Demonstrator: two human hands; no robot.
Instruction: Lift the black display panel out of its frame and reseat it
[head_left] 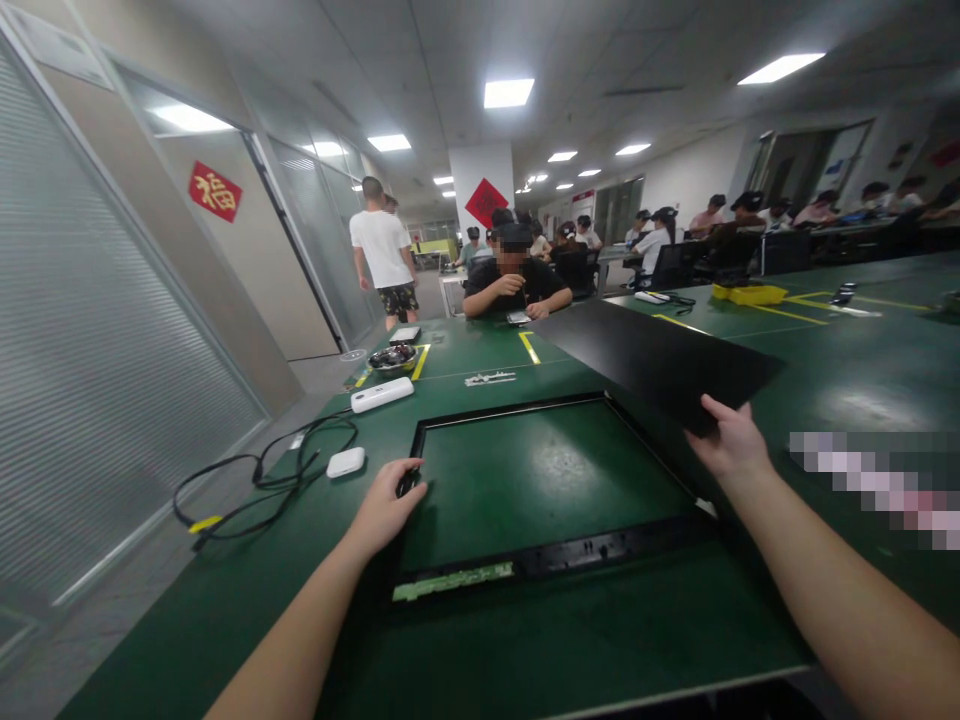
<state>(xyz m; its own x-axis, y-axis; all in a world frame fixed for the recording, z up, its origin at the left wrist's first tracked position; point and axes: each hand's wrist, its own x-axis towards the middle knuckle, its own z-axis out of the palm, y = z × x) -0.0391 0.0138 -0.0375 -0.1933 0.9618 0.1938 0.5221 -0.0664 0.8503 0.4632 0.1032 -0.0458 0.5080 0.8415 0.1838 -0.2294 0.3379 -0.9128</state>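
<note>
I have a thin black panel [652, 350] at far right of a black frame [592, 552], its near corner pinched in my right grip [729, 440]; my left grip [391, 502] is closed on the frame's left side. Held one-handed, the panel could tip onto the surface [540, 650]. Its underside is hidden.

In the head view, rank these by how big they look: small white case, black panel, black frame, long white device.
1. black frame, by its outline
2. black panel
3. long white device
4. small white case
</note>
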